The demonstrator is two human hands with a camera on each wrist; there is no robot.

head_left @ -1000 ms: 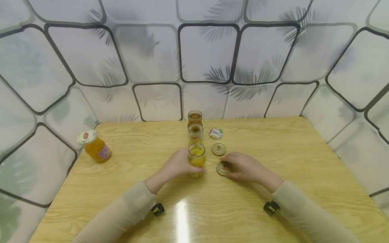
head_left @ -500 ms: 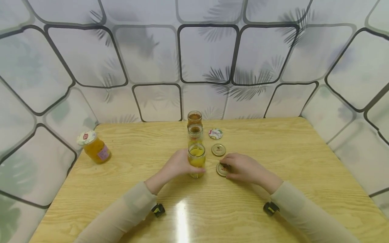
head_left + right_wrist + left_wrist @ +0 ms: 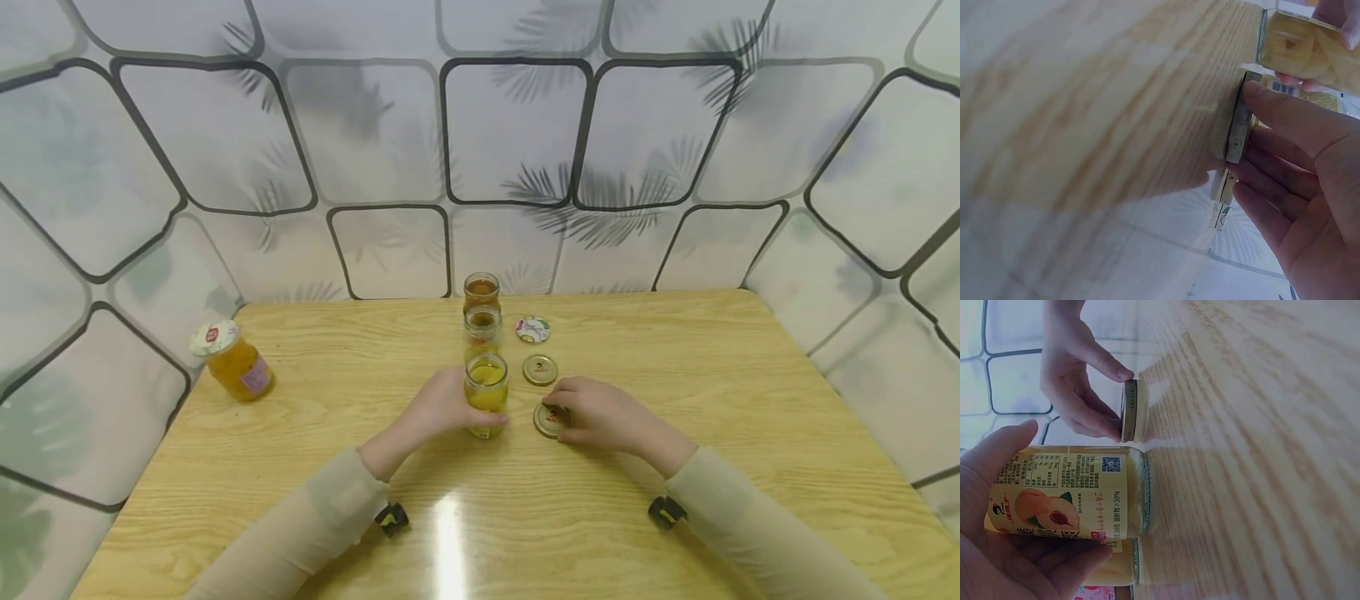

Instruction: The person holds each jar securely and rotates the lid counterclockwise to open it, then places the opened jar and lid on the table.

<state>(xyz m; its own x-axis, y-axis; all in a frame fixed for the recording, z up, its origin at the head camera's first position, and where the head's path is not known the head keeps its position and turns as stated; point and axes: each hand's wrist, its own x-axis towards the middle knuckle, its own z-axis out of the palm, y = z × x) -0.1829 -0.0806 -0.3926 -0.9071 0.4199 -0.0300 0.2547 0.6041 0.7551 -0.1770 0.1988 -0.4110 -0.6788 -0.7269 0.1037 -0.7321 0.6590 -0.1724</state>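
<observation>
- On the wooden table (image 3: 675,358), in front of the person: the near jar (image 3: 486,387), lidless and upright, with the near lid (image 3: 547,420) just to its right, apart from it.
- Key relation: that lid sits low beside the jar's foot, well under the mouth. Jar's long axis vertical; lid a flat disc, roughly level, printed face up.
- Left hand (image 3: 450,404): holds the near jar from its left side, thumb across the front, fingers behind. Nearer to the jar.
- Right hand (image 3: 603,414): pinches the near lid by its rim, thumb on the near side, fingers on the far side. Nearer to the lid. (Cannot tell whether the lid is flat on the wood or a hair above.)
- Jars, four: three lidless in a row running away from the person, namely the near jar, the middle jar (image 3: 482,329) and the far jar (image 3: 481,288); plus one capped jar (image 3: 242,371), well apart at far left.
- Lids, four: near lid, gold middle lid (image 3: 540,369), patterned far lid (image 3: 532,330), all in a line right of the row; the fourth, a patterned cap (image 3: 213,337), on the capped jar.
</observation>
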